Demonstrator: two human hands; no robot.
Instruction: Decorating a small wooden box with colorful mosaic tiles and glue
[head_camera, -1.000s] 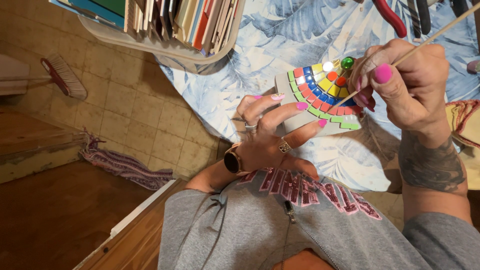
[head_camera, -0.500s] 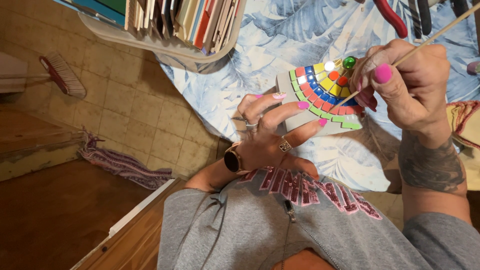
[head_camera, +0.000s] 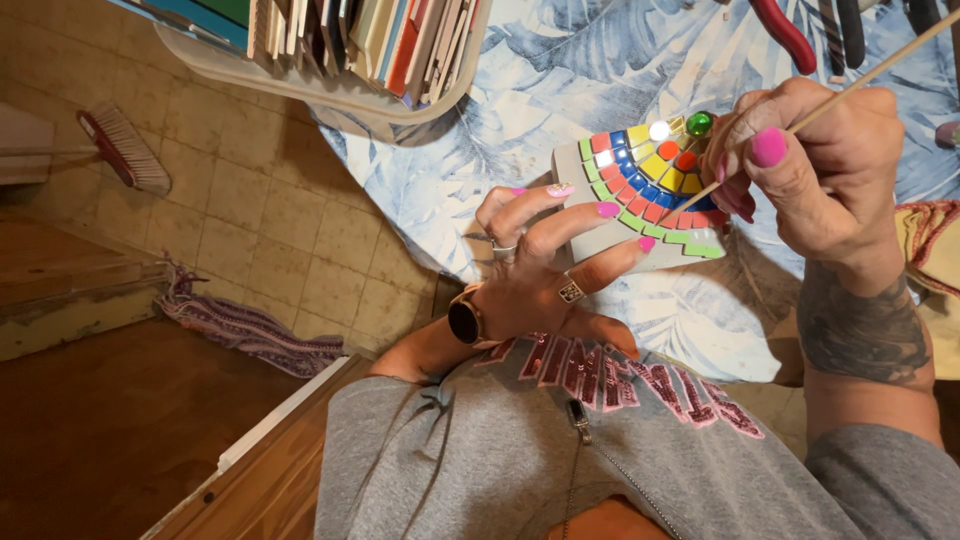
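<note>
While the stick's tip sits at much the same spot on the tiles as a second ago, I note only a slight shift: the mosaic piece (head_camera: 640, 205) seems tipped a touch more toward the camera, the hands otherwise steady. I judge the work is fine adjustment at one place, not a move to a new one.

Left hand (head_camera: 545, 265) cradles the piece from below, fingers (head_camera: 560, 215) spread across its pale, flat face, pink nails showing, rings and a dark wristwatch (head_camera: 465, 318) on that arm. Right hand (head_camera: 825, 170) pinches a thin wooden stick (head_camera: 860, 72) between thumb and fingertips, the point resting on the red and orange tiles at the arc's lower right edge. The piece is held up over the bench (head_camera: 560, 90), not lying on it.

Materials: small glossy tiles set in curved bands of green, red, blue, yellow, orange; a round green gem (head_camera: 699, 123) and a clear one near the top. Bench cloth is a blue-and-white leaf print. Beige bin of upright books (head_camera: 350, 50) at upper left; broom (head_camera: 120, 145) on tan floor tiles.
</note>
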